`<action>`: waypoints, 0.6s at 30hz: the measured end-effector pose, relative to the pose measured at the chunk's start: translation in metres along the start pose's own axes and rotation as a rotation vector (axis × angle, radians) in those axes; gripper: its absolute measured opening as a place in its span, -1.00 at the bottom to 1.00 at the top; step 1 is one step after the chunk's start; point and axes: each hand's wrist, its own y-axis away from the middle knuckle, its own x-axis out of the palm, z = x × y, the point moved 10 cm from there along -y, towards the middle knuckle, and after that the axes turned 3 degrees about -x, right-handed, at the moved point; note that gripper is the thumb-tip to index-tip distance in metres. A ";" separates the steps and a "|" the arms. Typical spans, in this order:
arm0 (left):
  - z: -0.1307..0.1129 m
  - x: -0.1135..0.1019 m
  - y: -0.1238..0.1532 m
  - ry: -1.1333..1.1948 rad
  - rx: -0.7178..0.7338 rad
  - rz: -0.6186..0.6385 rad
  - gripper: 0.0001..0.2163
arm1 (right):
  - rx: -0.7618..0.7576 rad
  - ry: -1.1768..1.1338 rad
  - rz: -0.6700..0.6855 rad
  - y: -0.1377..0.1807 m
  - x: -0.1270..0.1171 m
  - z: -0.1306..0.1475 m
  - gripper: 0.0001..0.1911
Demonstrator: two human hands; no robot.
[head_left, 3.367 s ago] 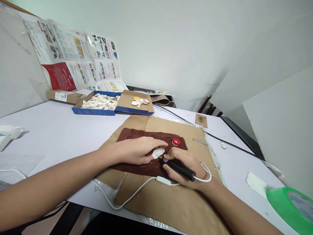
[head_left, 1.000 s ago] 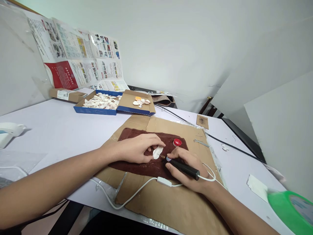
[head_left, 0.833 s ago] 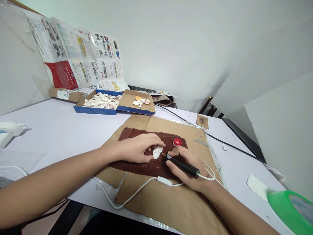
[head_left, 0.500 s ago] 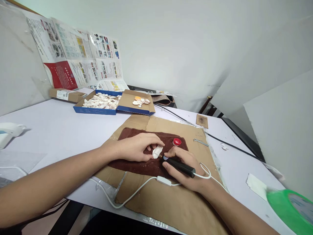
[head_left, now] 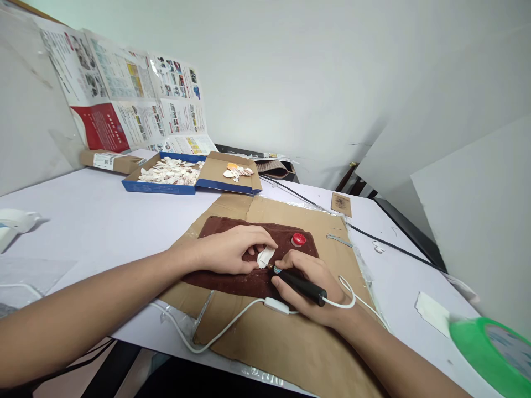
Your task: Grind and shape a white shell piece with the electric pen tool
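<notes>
A white, shell-like piece point(head_left: 265, 256) with a row of small dark dots lies over the brown cloth point(head_left: 240, 284). The thumb and fingers of my left hand point(head_left: 243, 249) are closed around its left and upper edges. In my right hand point(head_left: 309, 276) is a black pen-shaped mini drill point(head_left: 301, 286) with a white cord at its back end. Its thin metal tip meets the piece, or is very close to it; I cannot tell which. Beyond my right hand, a small round red-topped container point(head_left: 298, 240) stands on the cloth.
Under the cloth lies a cardboard sheet point(head_left: 290, 345), with tweezers point(head_left: 339, 240) at its right side. A blue box point(head_left: 160, 187) of white pieces stands at the back. The white cord's inline switch point(head_left: 276, 305) rests in front. Green tape point(head_left: 477, 348) sits at right.
The whole view has shifted very slightly. The drill's back end has dipped a little, while both hands keep their holds.
</notes>
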 end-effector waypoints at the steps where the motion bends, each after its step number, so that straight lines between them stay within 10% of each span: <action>1: 0.000 0.000 0.000 -0.001 0.004 0.003 -0.57 | 0.009 -0.005 -0.005 0.000 0.000 -0.001 -0.87; 18: 0.002 0.000 0.001 -0.027 -0.039 0.028 -0.58 | 0.117 -0.006 0.007 0.000 -0.001 -0.007 -0.84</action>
